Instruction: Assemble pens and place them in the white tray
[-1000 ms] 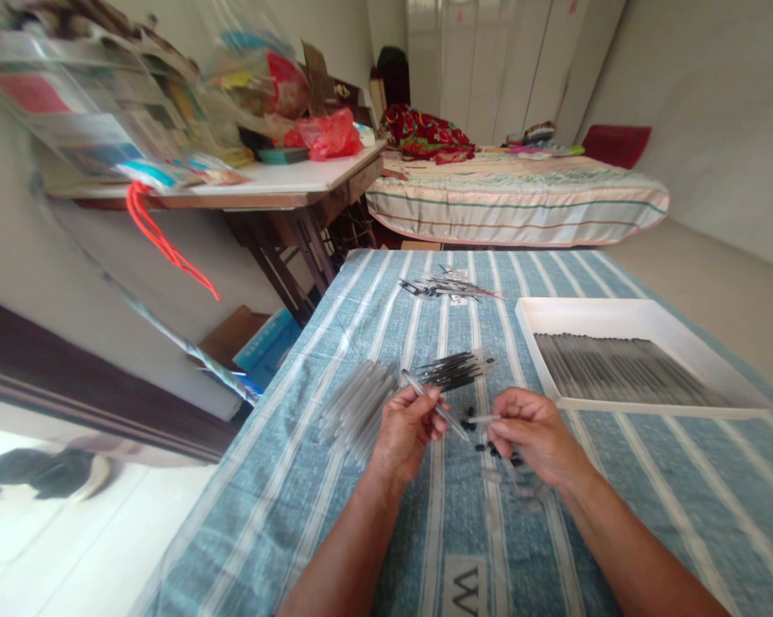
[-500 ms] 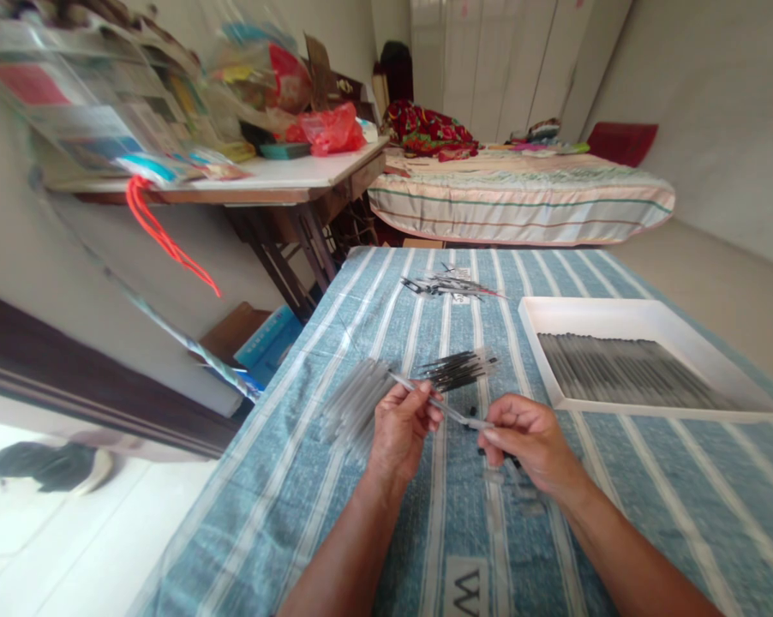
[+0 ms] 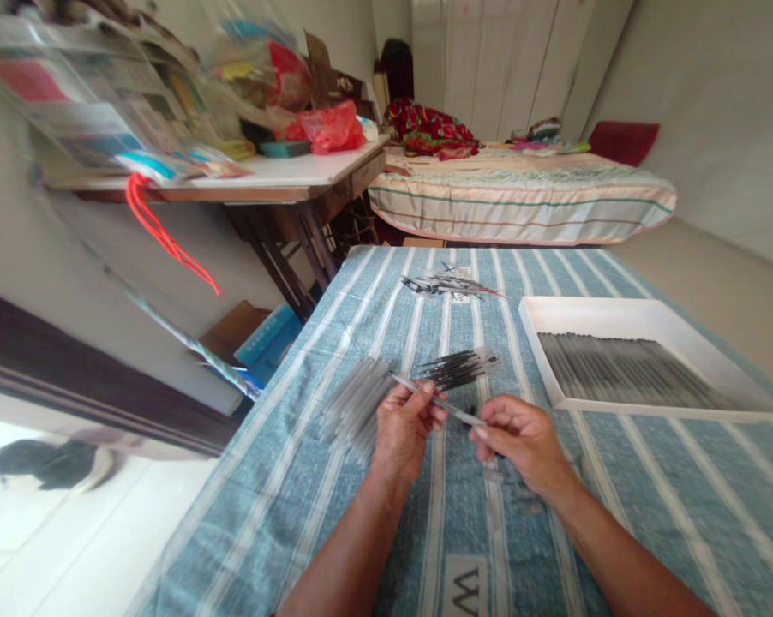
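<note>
My left hand (image 3: 404,433) is closed around a slim translucent grey pen (image 3: 452,409), which slants down to the right. The thumb and fingers of my right hand (image 3: 521,441) pinch the lower right end of the same pen. Left of my left hand lies a pile of translucent pen barrels (image 3: 356,403). Just beyond the hands is a bundle of dark thin refills (image 3: 458,368). Small clear and black pieces (image 3: 529,501), probably pen caps, lie partly hidden under my right hand and wrist.
A white shallow box (image 3: 589,310) at the right holds a row of grey pens (image 3: 624,368). Farther back lies a loose heap of thin black parts (image 3: 451,283). The striped blue cloth (image 3: 284,514) covers the table. A cluttered desk (image 3: 284,176) and a bed (image 3: 521,193) stand behind.
My right hand has moved slightly left, towards my left hand. The small clear piece it held at the barrel's end now sits in line with the barrel, with no visible gap.
</note>
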`<state>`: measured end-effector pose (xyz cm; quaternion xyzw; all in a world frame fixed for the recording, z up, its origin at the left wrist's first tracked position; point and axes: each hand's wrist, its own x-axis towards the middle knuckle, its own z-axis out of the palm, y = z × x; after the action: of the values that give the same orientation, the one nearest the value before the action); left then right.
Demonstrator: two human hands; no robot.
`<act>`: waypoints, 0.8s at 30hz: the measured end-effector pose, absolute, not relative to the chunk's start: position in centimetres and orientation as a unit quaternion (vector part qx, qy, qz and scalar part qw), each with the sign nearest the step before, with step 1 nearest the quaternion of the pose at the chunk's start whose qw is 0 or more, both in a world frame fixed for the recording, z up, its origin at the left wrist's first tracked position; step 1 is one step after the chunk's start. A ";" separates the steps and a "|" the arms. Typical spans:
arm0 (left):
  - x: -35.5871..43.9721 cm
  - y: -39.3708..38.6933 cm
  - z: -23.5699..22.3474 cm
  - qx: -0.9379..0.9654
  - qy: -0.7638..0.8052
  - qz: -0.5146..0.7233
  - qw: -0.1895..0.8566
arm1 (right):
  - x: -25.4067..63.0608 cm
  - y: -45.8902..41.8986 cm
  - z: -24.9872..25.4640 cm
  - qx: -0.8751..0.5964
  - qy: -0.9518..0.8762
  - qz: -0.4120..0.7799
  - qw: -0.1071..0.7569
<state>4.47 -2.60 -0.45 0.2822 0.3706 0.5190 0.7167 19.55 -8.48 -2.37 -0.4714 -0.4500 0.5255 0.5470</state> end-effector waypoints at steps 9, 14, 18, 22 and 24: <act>4.7 -2.6 -1.0 0.275 0.397 0.510 0.712 | 18.6 -8.7 -2.8 -0.530 -0.532 0.392 0.531; 5.0 -2.7 -1.1 0.263 0.404 0.518 0.707 | 18.2 -8.6 -3.1 -0.534 -0.535 0.362 0.546; 5.2 -2.9 -1.1 0.251 0.406 0.526 0.704 | 18.1 -8.5 -3.6 -0.540 -0.538 0.347 0.547; 5.2 -2.9 -1.2 0.258 0.414 0.519 0.702 | 18.0 -8.5 -4.0 -0.536 -0.542 0.353 0.543; 5.2 -2.9 -1.3 0.269 0.419 0.513 0.699 | 18.0 -8.5 -4.0 -0.536 -0.549 0.361 0.530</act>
<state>5.21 -2.87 -1.28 0.2689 0.4194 0.5134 0.6987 17.96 -8.46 -4.00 -0.5357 -0.5494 0.3608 0.5302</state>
